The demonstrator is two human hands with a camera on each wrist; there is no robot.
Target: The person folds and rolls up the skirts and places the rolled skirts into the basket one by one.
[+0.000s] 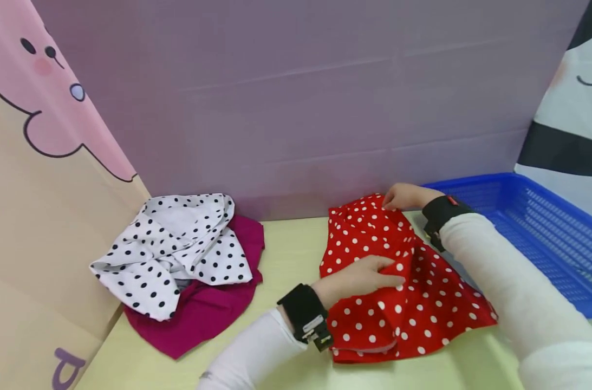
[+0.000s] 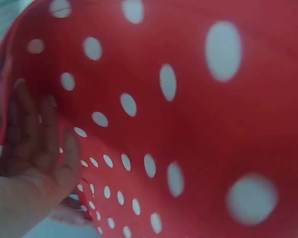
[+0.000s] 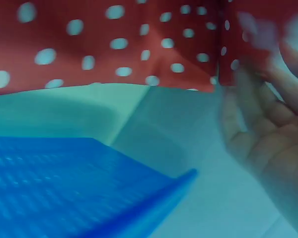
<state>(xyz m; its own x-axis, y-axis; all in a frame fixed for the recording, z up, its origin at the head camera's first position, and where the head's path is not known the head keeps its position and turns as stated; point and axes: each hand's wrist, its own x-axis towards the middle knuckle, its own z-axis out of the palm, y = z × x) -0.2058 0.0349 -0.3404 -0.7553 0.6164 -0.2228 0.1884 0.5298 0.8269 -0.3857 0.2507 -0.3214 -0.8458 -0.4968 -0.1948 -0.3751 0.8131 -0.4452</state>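
A red cloth with white dots [image 1: 364,238] lies loosely spread on the pale yellow table, part of it raised in a fold. At its far edge my right hand [image 1: 407,196] pinches the fabric between thumb and fingers; the right wrist view shows those fingertips on the cloth's edge [image 3: 179,49]. My left hand [image 1: 356,279] reaches over the middle of the cloth, fingers nearly straight against the raised fold. In the left wrist view, the left hand's fingers [image 2: 39,129] lie behind a cloth edge, partly hidden, with dotted fabric [image 2: 188,129] filling most of the view.
A blue plastic basket [image 1: 525,189] stands on the right, beside my right forearm. To the left, a white cloth with black dots [image 1: 169,244] lies crumpled over a magenta cloth [image 1: 198,319]. A purple-grey panel [image 1: 296,108] rises behind the table [image 1: 286,254].
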